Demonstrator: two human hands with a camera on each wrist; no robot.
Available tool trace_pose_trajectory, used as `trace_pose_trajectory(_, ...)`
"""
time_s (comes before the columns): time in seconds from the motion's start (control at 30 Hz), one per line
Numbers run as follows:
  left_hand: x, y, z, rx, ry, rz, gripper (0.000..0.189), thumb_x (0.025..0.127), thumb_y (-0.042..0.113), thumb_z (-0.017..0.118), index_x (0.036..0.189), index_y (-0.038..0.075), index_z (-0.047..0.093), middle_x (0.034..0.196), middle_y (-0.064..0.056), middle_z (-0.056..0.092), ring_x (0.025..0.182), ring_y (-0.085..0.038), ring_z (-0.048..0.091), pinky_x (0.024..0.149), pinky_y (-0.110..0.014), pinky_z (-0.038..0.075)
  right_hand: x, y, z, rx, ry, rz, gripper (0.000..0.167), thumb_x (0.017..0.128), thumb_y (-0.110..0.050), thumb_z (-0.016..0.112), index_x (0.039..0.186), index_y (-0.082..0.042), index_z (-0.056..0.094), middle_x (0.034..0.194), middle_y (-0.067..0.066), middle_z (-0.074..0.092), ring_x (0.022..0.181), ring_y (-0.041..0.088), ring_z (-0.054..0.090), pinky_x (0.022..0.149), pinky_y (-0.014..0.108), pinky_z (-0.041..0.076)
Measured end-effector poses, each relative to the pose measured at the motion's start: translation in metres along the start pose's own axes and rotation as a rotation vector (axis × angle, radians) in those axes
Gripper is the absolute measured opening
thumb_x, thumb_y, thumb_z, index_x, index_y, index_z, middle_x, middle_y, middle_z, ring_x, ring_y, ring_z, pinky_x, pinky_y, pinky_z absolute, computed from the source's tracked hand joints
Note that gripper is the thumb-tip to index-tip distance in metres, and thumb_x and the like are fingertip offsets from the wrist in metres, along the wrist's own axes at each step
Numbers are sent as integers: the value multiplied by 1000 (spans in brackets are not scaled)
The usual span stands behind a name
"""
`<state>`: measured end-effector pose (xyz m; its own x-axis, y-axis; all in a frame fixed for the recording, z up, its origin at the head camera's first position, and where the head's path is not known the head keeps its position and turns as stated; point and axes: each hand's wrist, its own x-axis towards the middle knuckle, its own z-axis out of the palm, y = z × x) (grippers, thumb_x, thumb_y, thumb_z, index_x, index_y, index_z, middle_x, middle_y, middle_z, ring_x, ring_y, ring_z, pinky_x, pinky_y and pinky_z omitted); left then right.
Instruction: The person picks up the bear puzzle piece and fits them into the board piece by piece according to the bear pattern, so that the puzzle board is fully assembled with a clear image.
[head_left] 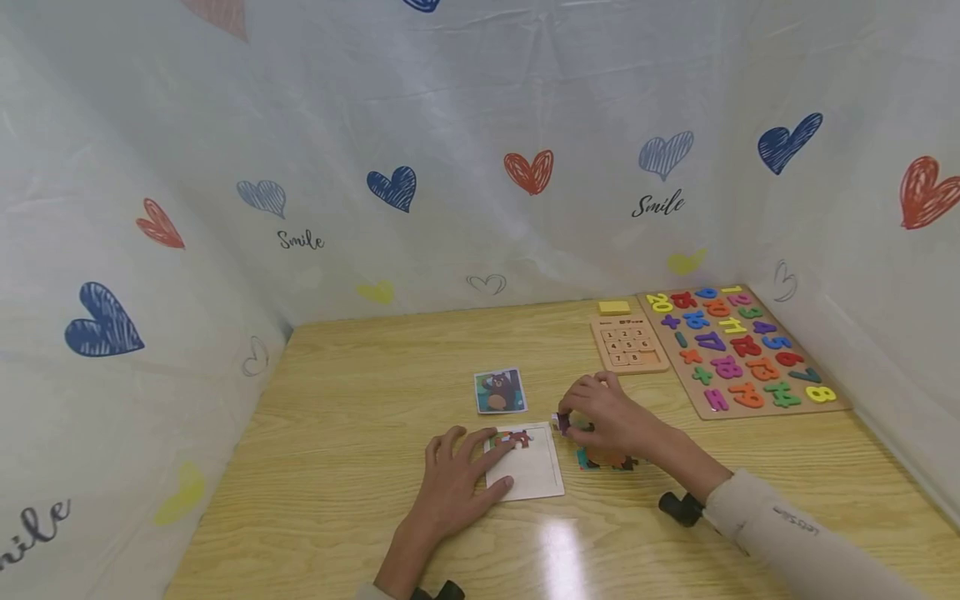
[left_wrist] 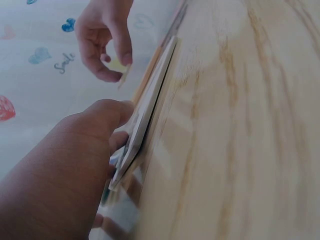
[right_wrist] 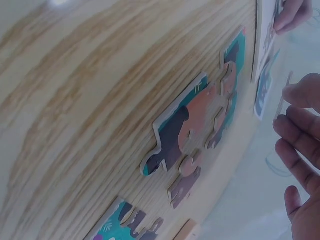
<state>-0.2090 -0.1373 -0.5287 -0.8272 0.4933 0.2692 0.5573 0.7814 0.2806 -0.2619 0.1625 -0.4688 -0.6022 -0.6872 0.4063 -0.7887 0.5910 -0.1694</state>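
Note:
My right hand (head_left: 611, 417) pinches a jigsaw piece (head_left: 562, 423) between thumb and fingertips, just off the right edge of a white puzzle tray (head_left: 536, 483). Edge-on, that piece shows as a thin strip in the right wrist view. On the tray's left side rests my left hand (head_left: 453, 487), fingers spread, the index fingertip at a few brown and orange pieces (head_left: 513, 437) along its top. Several loose jigsaw pieces (right_wrist: 172, 135), teal, dark and orange, lie on the table under the right hand. Behind the tray is a bear picture card (head_left: 500, 392).
A wooden number-slide puzzle (head_left: 630, 343) lies at the back right, with a yellow block (head_left: 614, 307) behind it. Beside it is a board of colourful numbers (head_left: 738, 354). A curtain printed with hearts (head_left: 465, 100) stands round the wood-grain table (head_left: 337, 417).

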Motion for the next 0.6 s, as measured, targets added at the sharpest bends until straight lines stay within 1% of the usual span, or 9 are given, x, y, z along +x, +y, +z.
trace_pose_trajectory(0.2, 0, 0, 0, 5, -5, -6, 53, 99, 64, 42, 147, 42, 50, 148, 6, 46, 134, -35, 34, 105, -63, 22, 3, -2, 3, -11, -29, 7, 16, 83, -13, 78, 97, -16, 71, 99, -3, 67, 100, 20, 57, 87, 52, 34)
trace_pose_trajectory(0.3, 0, 0, 0, 3, -5, -5, 53, 98, 64, 43, 147, 42, 50, 148, 6, 46, 134, -36, 34, 106, -63, 22, 5, -3, 5, -16, -28, -2, 17, 83, -13, 79, 97, -15, 71, 99, -3, 67, 101, 20, 57, 88, 53, 35)
trace_pose_trajectory(0.43, 0, 0, 0, -3, -3, -4, 53, 98, 63, 44, 146, 41, 50, 148, 5, 46, 135, -36, 34, 106, -64, 22, 6, -5, 6, -7, -28, -11, 18, 82, -13, 79, 98, -14, 72, 99, -2, 67, 101, 20, 57, 89, 53, 35)
trace_pose_trajectory(0.6, 0, 0, 0, -5, -7, -7, 52, 98, 62, 45, 146, 42, 50, 148, 6, 46, 134, -35, 34, 105, -64, 22, 8, -7, 8, -6, -50, -6, 18, 83, -15, 79, 99, -15, 71, 100, -2, 67, 101, 20, 56, 89, 53, 34)
